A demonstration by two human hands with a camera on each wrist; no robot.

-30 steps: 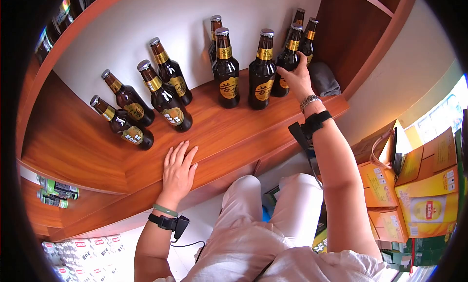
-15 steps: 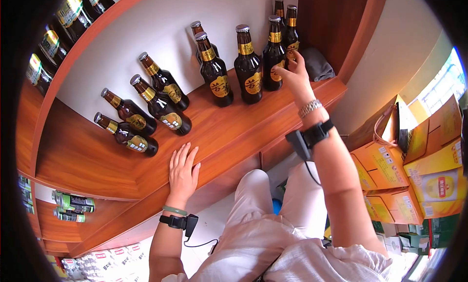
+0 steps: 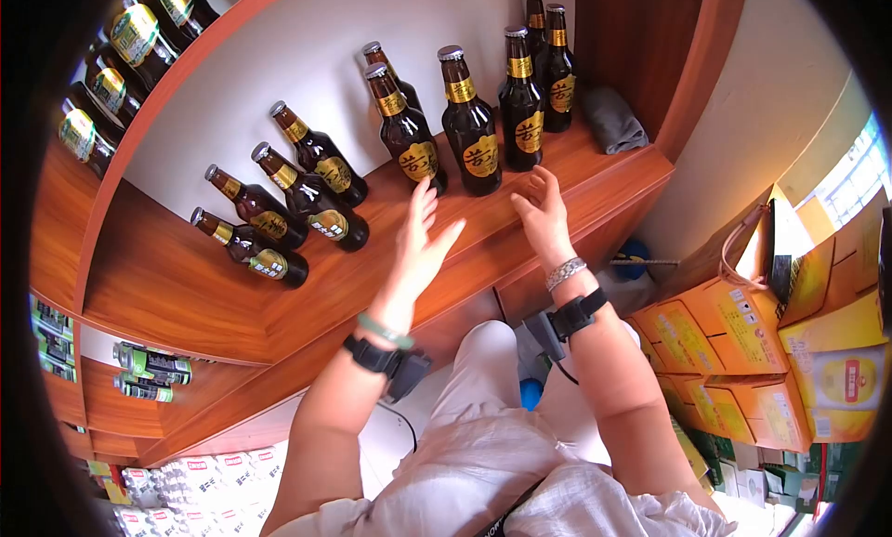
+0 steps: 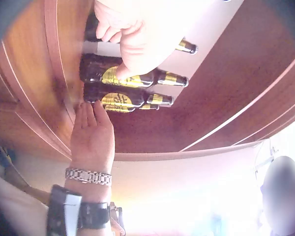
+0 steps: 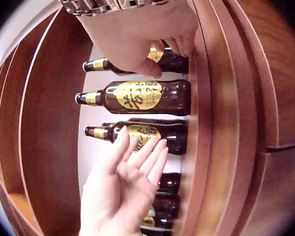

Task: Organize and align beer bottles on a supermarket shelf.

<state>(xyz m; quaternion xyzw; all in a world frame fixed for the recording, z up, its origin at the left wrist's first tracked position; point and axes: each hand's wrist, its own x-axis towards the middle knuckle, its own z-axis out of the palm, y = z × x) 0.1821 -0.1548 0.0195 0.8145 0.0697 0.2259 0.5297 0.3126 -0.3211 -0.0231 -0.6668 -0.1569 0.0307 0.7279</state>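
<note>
Several brown glass beer bottles with gold labels and silver caps stand upright on a wooden shelf point(image 3: 400, 235). My left hand point(image 3: 416, 258) is raised over the shelf's front part, fingers extended and thumb spread, holding nothing. Its fingertips overlap the lower label of a bottle point(image 3: 406, 128) in the head view. To the right, my right hand point(image 3: 546, 223) hovers in front of another bottle point(image 3: 522, 100), fingers loosely bent with nothing in them. Between the hands stands a front bottle point(image 3: 471, 119), its label facing me. The right wrist view shows this middle bottle point(image 5: 137, 96) fully.
A dark grey cloth bundle point(image 3: 613, 124) lies at the shelf's right end. On the left stand more bottles point(image 3: 269, 263) with similar labels. A curved wooden panel point(image 3: 158, 100) borders the shelf. Orange cartons point(image 3: 734, 333) are stacked at the right.
My right hand has let go of the right-hand bottle and drawn back toward me. My left hand has lifted off the shelf's edge and moved right, toward the bottles.
</note>
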